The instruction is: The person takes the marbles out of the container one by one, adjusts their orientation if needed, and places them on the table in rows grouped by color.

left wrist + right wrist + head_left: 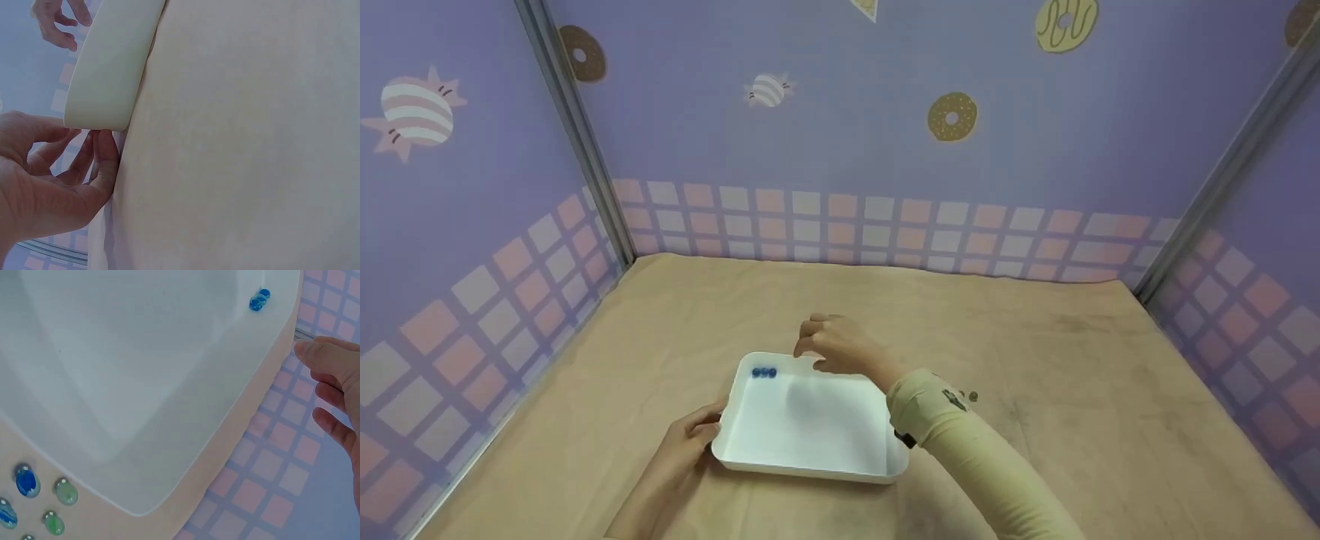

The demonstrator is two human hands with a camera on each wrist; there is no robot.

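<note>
A white shallow tray (pixel 810 474) lies on the covered table. Blue glass marbles (pixel 764 373) sit in a short row in its far left corner; the right wrist view also shows these marbles (pixel 259 300). My left hand (pixel 690 435) grips the tray's left side, and in the left wrist view its fingertips meet the tray wall (pixel 107 84). Over the far rim hovers my right hand (pixel 840 345), fingers loosely bent, with no object visible between them. Beside the tray's right side lie blue marbles (pixel 27 481) and green marbles (pixel 66 491).
A tan cloth (pixel 1072 420) covers the table. Behind it and at both sides stand purple panels (pixel 840 135) with sweets and a pink-and-white check pattern. My right forearm in a pale sleeve (pixel 975 450) hides the tray's right side and part of the loose marbles.
</note>
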